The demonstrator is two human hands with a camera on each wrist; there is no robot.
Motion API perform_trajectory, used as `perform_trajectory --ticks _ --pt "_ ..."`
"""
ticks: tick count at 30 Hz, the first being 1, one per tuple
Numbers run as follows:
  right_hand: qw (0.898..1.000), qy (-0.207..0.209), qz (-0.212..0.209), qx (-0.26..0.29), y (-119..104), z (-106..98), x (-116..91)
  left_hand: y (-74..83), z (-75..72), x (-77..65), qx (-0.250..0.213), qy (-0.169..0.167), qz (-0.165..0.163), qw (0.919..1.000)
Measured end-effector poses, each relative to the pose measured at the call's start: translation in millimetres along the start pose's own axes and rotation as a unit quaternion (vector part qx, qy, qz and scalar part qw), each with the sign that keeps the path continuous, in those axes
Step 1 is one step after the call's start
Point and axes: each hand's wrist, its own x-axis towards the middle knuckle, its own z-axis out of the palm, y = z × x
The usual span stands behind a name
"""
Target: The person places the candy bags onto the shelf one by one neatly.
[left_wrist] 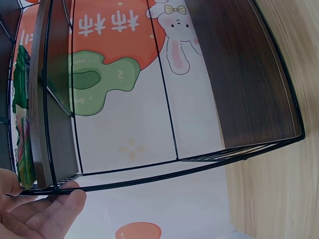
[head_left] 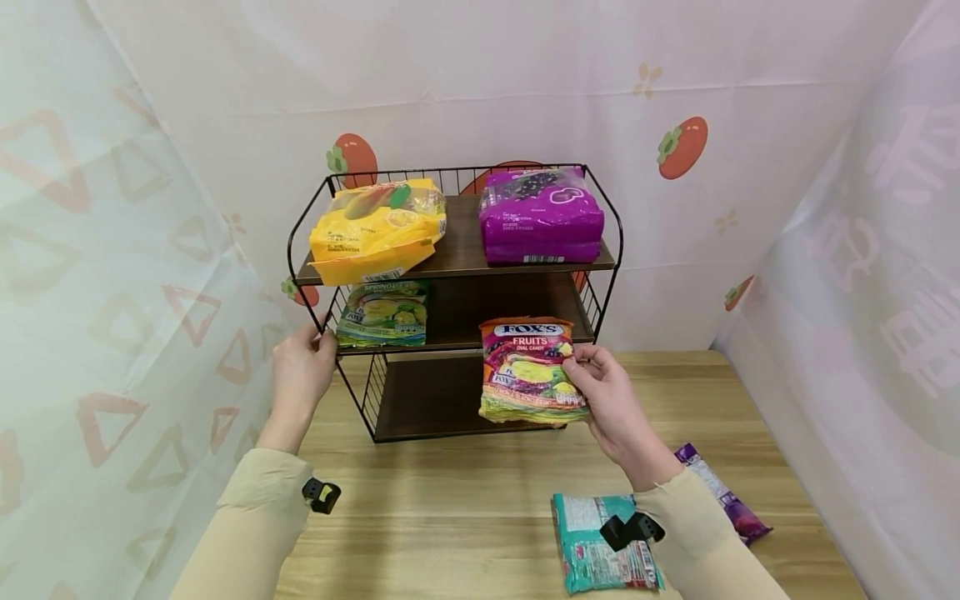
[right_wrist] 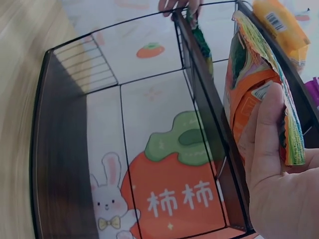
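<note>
My right hand (head_left: 613, 400) pinches a red and orange Fox's Fruits candy bag (head_left: 528, 367) by its right side, in front of the black wire rack's middle shelf (head_left: 465, 308). The right wrist view shows the same candy bag (right_wrist: 249, 99) edge-on, with the thumb on one face and fingers behind. At the rack's left side my left hand (head_left: 303, 367) grips the wire frame by the middle shelf, beside a green candy bag (head_left: 384, 315) lying there. Close up in the left wrist view, the left hand's fingers (left_wrist: 62, 211) are around the frame's wire.
On the top shelf sit a yellow candy bag (head_left: 378, 225) at left and a purple candy bag (head_left: 542, 218) at right. A teal bag (head_left: 592, 533) and another purple packet (head_left: 723, 496) lie on the wooden table (head_left: 420, 517) at front right. Patterned cloth (head_left: 465, 75) hangs behind.
</note>
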Motion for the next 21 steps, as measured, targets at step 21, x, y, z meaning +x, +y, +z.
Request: perform_trajectory --ticks 21 --pt "0.994 0.030 -0.008 0.106 -6.0 8.3 -5.8 -0.2 -0.9 -0.5 -0.003 -0.007 -0.003 1.0000"
